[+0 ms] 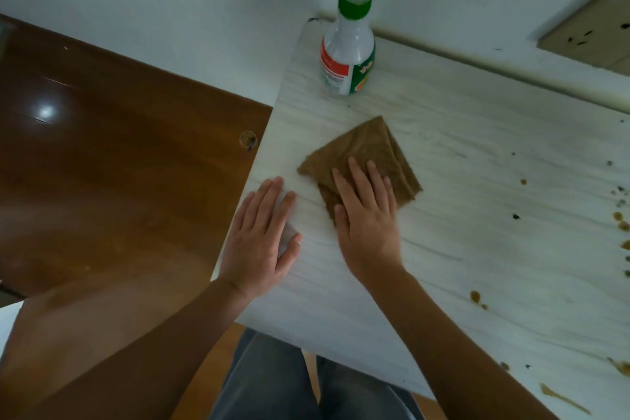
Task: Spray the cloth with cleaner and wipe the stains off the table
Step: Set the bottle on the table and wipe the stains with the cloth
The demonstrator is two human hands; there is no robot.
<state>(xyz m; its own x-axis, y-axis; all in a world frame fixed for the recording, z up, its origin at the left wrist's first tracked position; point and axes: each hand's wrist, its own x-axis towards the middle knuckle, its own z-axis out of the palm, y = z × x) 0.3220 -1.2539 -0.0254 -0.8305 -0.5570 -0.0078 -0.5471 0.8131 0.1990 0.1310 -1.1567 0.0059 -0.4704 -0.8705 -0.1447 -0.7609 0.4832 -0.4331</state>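
Plainly soft and light: cloth, brown, folded into a rough square, lying flat on the pale desk near its left edge. Likely limp when lifted, prone to unfolding; best pinched at the layered corner or pressed flat under a palm for wiping. Right hand spread flat on the cloth's near half, fingers apart, pressing rather than clasping. Left hand open too, palm down on bare desk just beside the cloth, holding nothing. Spray bottle upright beyond, apart from both hands. Brown stains well off to the right, unwiped.
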